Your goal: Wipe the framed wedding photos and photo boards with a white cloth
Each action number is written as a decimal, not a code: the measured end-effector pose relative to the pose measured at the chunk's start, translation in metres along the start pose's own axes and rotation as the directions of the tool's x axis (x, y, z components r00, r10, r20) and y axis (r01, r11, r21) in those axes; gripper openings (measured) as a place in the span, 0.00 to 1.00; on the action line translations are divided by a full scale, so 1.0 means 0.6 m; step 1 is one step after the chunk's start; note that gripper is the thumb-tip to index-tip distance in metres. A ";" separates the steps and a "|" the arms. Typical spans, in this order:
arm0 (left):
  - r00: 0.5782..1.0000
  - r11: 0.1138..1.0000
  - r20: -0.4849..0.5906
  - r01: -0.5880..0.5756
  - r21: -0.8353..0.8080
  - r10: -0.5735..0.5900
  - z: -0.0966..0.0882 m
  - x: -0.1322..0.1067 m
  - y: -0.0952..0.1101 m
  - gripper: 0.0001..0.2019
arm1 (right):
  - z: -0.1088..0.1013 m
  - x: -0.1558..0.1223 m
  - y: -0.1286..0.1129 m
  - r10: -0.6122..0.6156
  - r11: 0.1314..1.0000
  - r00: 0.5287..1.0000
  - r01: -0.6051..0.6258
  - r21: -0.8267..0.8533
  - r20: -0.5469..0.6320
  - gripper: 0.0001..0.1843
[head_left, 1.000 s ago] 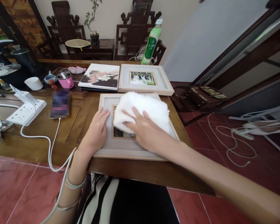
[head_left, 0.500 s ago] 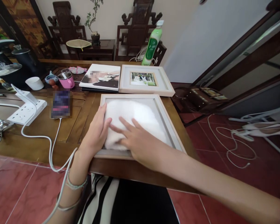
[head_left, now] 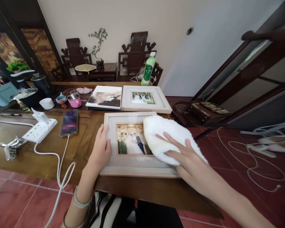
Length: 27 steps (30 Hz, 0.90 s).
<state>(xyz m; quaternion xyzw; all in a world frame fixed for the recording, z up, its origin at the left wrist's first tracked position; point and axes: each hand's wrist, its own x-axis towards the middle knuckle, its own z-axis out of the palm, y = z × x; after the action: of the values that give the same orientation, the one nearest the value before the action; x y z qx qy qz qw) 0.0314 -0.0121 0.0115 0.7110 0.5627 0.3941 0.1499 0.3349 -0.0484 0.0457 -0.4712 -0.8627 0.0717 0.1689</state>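
A light wood picture frame (head_left: 110,171) lies flat on the table, its wedding photo (head_left: 129,139) showing at the middle. My left hand (head_left: 101,150) is closed on the frame's left edge, fingers along the outer side and thumb close to the border. Over the frame's right part lies a fluffy white cloth (head_left: 156,131), bunched up and hanging past the right edge. My right hand (head_left: 180,152) grips the cloth from above, with some fingers sunk in its folds. The cloth hides the right border of the frame.
Behind stand a second framed photo (head_left: 166,106), a photo album (head_left: 104,103) and a green bottle (head_left: 148,69). To the left are a phone (head_left: 69,123) on a cable, a power strip (head_left: 39,131), a pink mug (head_left: 74,101) and a white cup (head_left: 47,103). The table's right edge is close by.
My right hand has drawn the white cloth to the right, uncovering the photo in the frame. My left hand stays at the left edge. The camera view has tilted up.
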 end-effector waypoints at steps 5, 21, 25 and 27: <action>0.934 0.898 -0.016 0.338 -0.282 -0.357 -0.014 -0.001 0.027 0.33 | -0.017 -0.006 -0.005 0.025 0.996 0.999 -0.023 0.085 -0.023 0.29; 0.527 0.299 0.239 0.737 -0.605 -0.816 -0.119 -0.017 0.106 0.12 | -0.052 -0.070 0.074 -0.098 0.995 0.947 0.088 -0.046 -0.305 0.16; 0.465 0.215 0.242 0.731 -0.648 -0.851 -0.151 0.005 0.127 0.14 | -0.035 -0.074 0.042 -0.262 0.963 0.950 0.269 0.023 -0.171 0.14; 0.450 0.172 0.300 0.748 -0.641 -0.841 -0.160 0.019 0.143 0.15 | -0.043 -0.067 0.015 -0.272 0.931 0.961 0.277 0.236 -0.056 0.09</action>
<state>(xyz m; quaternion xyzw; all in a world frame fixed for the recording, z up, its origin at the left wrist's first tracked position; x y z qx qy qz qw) 0.0207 -0.0513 0.1340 0.1686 0.6598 0.4792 0.5537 0.3715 -0.0780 0.0580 -0.3228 -0.9029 0.1468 0.2429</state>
